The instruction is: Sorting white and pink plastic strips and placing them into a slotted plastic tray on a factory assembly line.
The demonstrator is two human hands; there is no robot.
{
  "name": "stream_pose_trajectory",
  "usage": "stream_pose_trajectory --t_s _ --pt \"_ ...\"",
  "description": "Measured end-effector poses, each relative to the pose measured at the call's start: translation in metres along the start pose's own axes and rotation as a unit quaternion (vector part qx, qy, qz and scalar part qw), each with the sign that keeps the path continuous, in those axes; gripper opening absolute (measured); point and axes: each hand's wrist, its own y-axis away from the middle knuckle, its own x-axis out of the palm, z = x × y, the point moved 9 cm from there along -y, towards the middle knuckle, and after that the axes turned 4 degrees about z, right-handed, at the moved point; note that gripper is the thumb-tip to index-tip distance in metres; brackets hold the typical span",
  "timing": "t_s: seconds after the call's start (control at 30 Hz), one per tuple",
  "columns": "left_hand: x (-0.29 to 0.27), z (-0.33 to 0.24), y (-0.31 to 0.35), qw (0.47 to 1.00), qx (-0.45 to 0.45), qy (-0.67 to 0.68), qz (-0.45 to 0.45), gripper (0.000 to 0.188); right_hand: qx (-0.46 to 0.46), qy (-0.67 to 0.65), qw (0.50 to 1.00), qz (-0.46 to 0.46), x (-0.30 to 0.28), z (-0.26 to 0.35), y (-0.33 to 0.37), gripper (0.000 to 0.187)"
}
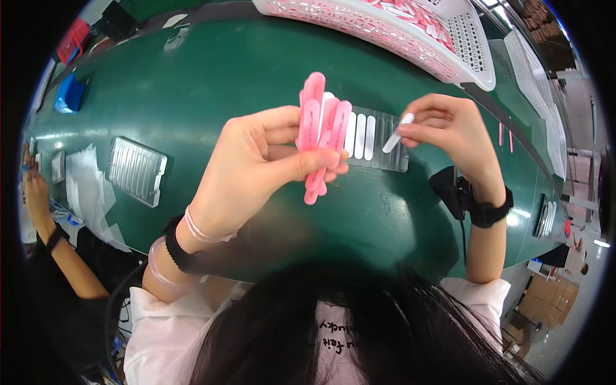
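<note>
My left hand point(240, 151) is closed round a fanned bundle of flat pink sticks point(311, 122) with rounded ends, a white side showing among them. Between the thumb and fingers of my right hand point(452, 128) is one white stick point(393, 140), tilted over the right part of a clear slotted plastic tray point(393, 164). Several white sticks point(360, 136) lie side by side in the tray's slots, left of that held stick. The bundle and my left hand hide the tray's left end.
A white perforated basket point(385, 45) of pink and white pieces stands at the far side of the green table point(212, 70). Another slotted tray point(135, 170), clear sheets point(90, 186) and a blue holder point(69, 94) lie left. Another person's arm point(67, 260) reaches in at far left.
</note>
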Motion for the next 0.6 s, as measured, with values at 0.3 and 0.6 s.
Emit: stream_pose_trajectory --t_s 0.3,0.6 --pt "0.017 0.02 0.008 0.994 -0.085 0.03 0.063 0.023 -0.008 0.223 0.975 0.004 0.008 -0.013 -0.026 0.031" --pt "0.02 0.025 0.007 0.992 -0.101 0.02 0.074 0.023 -0.112 0.071 0.991 0.007 0.035 0.02 0.01 0.033"
